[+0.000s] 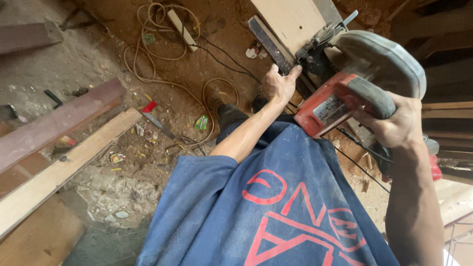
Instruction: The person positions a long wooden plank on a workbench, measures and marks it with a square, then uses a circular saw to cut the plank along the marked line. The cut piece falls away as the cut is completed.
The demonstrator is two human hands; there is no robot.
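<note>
**Inspector:** Nearest the lens, what do you record?

**Assessor:** Blue shirt [276, 207] with a red printed design, dusty, filling the lower middle of the head view. Both bare forearms run up and away from it.

**Inspector:** Right hand?

**Assessor:** The right hand [394, 123] is closed around the dark rear handle of a circular saw [354, 79], fingers wrapped fully. The saw has a red motor body and a grey curved blade guard, and sits at the upper right, over the near end of a pale wooden board [290, 19].

**Inspector:** Left hand?

**Assessor:** The left hand [281, 86] is partly open, fingers bent down, pressing on a dark metal straightedge [268, 44] that lies along the left edge of the board. The thumb points toward the saw's base plate, just beside it. I cannot tell whether the fingers curl under the board edge.

**Inspector:** Blade contact?

**Assessor:** Hidden by the guard; cannot tell.

**Inspector:** Surroundings?

**Assessor:** Dirt floor [98, 59] littered with scraps. A tan cable [148, 44] lies in loose loops at top centre, beside a pale power strip [181, 29]. A black cord [364, 170] runs below the saw. At left, a long pale plank [59, 172] lies diagonally, with a reddish-brown plank [54, 123] beside it. A handsaw with a red grip [155, 118] rests on the floor between the planks and the person's dark shoes [231, 106].
</note>
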